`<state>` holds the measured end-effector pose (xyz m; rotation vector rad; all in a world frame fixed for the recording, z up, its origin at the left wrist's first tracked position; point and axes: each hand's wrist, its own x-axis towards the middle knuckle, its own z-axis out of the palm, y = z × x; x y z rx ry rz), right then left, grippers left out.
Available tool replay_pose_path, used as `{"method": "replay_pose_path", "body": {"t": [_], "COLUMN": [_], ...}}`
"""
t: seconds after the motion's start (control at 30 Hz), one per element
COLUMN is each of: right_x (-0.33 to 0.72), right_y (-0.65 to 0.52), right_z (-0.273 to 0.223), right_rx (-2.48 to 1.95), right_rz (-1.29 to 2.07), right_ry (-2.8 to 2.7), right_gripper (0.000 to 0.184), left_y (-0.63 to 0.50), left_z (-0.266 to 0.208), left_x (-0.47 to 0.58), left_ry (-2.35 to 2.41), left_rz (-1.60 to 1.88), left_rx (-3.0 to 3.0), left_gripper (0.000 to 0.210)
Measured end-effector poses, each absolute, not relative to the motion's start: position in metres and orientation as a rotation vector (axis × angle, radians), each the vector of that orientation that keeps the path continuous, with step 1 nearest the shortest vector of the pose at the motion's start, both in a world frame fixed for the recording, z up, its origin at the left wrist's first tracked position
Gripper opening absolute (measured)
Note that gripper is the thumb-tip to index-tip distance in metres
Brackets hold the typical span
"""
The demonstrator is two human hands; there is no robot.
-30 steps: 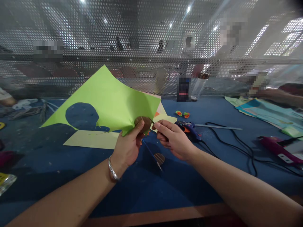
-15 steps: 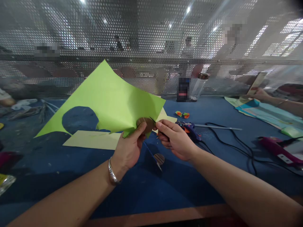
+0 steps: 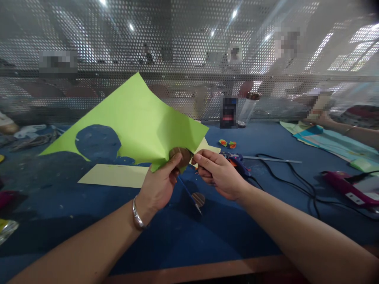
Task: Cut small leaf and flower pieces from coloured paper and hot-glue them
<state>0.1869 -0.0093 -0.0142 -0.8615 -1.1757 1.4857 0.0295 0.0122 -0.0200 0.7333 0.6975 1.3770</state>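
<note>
A bright green paper sheet (image 3: 133, 114) with a rounded cutout at its left is raised above the table, tilted. My left hand (image 3: 161, 183) is closed on its lower edge, the thumb pressing a round brown disc (image 3: 183, 156) flat against the paper. My right hand (image 3: 219, 171) is closed, just right of the disc, around a thin dark pointed tool (image 3: 190, 152); the tip meets the paper by the disc's edge, and the fingers hide the rest. Below the hands lie a second brown disc (image 3: 199, 199) and a slim blue pen-like tool (image 3: 189, 195) with a pale pointed end.
A pale yellow paper strip (image 3: 114, 175) lies left of my hands. Beyond my right hand are a blue glue gun (image 3: 238, 163), its black cable (image 3: 291, 179) and small orange-green paper pieces (image 3: 227, 144). A magenta device (image 3: 349, 189) sits right. A perforated metal screen (image 3: 183, 59) rises behind.
The green sheet has shifted and tilted slightly, its left part lifting off the table a little. Both hands keep their grip and have barely moved.
</note>
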Motion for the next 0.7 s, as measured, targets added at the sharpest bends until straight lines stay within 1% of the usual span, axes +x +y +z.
{"method": "replay_pose_path", "body": {"t": [0.17,0.5,0.7], "right_x": [0.1859,0.1866,0.1867], "right_y": [-0.0103,-0.0062,-0.0044], "right_z": [-0.013,-0.0151,-0.016], "right_rx": [-0.891,-0.909,-0.909], "right_rz": [1.496,1.481,1.489], "right_ry": [-1.145,-1.148,-1.144], "right_gripper": [0.034,0.034,0.042], "left_y": [0.0133,0.0145,0.0188], "left_z": [-0.0198,-0.0218,-0.027], "left_x": [0.0299,0.0324,0.0266], "left_ry": [0.712,0.711,0.776], "left_rz": [1.406,1.382,1.409], "left_rx": [0.79,0.794,0.918], "left_gripper": [0.021,0.031,0.024]}}
